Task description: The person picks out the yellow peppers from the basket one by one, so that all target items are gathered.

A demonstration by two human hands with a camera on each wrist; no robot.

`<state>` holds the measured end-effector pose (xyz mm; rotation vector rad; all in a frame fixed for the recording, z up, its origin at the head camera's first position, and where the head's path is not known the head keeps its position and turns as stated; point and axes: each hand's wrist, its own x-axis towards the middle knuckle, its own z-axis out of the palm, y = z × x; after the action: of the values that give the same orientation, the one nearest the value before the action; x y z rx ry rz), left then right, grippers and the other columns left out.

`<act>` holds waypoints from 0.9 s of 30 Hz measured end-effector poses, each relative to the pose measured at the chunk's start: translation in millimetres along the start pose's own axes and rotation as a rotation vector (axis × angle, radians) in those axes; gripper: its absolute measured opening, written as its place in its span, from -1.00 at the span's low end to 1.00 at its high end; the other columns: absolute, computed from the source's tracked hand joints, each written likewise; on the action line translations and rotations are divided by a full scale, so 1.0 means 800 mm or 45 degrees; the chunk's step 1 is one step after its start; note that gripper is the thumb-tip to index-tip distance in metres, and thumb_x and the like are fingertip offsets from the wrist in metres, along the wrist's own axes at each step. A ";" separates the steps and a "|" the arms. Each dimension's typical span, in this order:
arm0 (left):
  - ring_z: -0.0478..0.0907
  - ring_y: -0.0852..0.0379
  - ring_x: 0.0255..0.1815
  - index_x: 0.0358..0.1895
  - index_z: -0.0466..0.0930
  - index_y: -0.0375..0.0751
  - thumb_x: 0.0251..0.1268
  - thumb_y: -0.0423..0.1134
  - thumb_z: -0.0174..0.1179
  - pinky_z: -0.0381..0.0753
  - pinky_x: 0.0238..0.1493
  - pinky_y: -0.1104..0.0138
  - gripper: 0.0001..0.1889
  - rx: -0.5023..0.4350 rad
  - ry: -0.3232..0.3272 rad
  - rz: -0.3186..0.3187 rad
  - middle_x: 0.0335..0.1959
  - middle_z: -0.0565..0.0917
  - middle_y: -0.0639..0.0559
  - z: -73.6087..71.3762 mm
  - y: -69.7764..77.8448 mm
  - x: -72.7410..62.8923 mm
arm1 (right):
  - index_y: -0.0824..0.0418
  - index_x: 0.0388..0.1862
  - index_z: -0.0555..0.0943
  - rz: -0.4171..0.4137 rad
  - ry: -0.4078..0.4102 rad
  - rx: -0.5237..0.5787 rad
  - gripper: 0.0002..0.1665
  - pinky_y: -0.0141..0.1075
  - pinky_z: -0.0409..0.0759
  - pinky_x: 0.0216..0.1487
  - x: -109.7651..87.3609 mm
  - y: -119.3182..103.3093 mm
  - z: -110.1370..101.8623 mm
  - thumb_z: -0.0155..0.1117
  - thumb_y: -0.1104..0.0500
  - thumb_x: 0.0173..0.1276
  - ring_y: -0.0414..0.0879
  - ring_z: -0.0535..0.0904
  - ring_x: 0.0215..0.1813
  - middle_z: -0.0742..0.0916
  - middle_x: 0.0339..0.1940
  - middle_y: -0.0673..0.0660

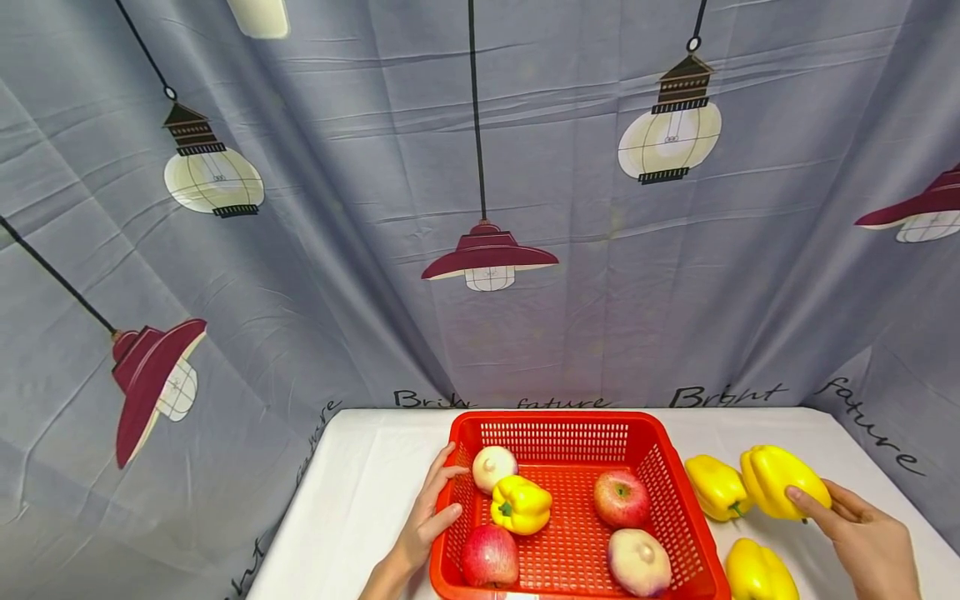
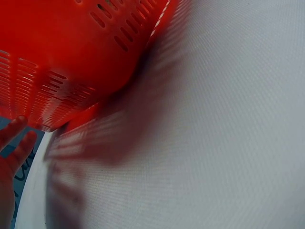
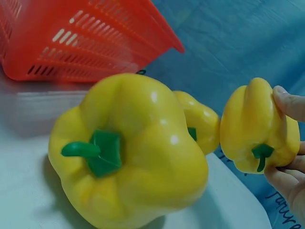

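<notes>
My right hand (image 1: 870,533) grips a yellow bell pepper (image 1: 782,482) to the right of the red basket (image 1: 573,423). In the right wrist view that bell pepper (image 3: 257,124) sits between thumb and fingers, its green stem showing. Two more yellow peppers lie on the table: one (image 1: 714,487) beside the held pepper, another (image 1: 759,573) nearer the front. My left hand (image 1: 427,521) rests against the basket's left side with fingers extended. Inside the basket are a yellow pepper (image 1: 521,505), a red apple (image 1: 490,556), another apple (image 1: 622,498) and two whitish, round bulbs (image 1: 494,468), one purplish underneath (image 1: 639,562).
A white tabletop (image 1: 322,517) carries the basket and the loose peppers. Behind it and at both sides hangs a grey-blue curtain (image 1: 360,250) printed with lamps and lettering. The basket's slotted wall (image 3: 95,38) stands close to the peppers.
</notes>
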<state>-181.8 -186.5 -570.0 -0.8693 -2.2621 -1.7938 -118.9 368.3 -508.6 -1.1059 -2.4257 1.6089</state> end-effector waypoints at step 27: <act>-0.08 -0.05 0.60 0.24 0.44 -0.35 0.35 -0.21 0.01 0.30 0.35 0.27 -0.55 -0.031 -0.006 -0.034 0.63 -0.02 -0.15 0.000 0.001 -0.003 | 0.49 0.52 0.06 -0.016 0.112 -0.308 0.33 0.35 0.08 0.38 0.028 0.035 0.018 0.10 -0.56 0.26 0.52 0.12 0.43 0.22 0.45 0.53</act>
<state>-179.8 -187.1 -570.3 -0.8523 -2.2694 -1.8361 -126.2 375.8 -546.1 -1.1612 -2.6133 1.2588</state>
